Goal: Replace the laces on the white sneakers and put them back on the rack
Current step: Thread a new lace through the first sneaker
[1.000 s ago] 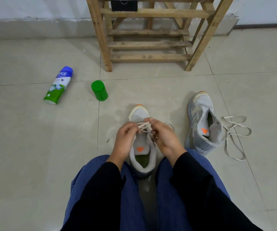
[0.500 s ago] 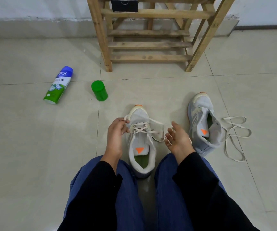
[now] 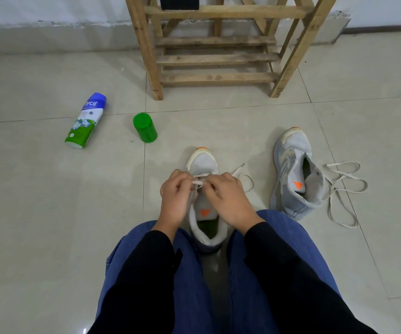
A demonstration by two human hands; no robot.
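I see curled fingers on my left hand [image 3: 174,196] and right hand [image 3: 228,198] pinching the lace [image 3: 198,182] over the near sneaker [image 3: 204,165], on the floor between my knees. The other sneaker [image 3: 293,169] sits to the right, near the rack [image 3: 216,59].

Both hands, left [image 3: 174,196] and right [image 3: 228,198], pinch the lace [image 3: 198,182] over the near sneaker [image 3: 203,165] between the knees. A second sneaker [image 3: 293,172] lies right, beside a loose lace [image 3: 341,189]. The rack [image 3: 216,42] stands ahead; a bottle [image 3: 86,120] and green cap [image 3: 144,127] lie left.
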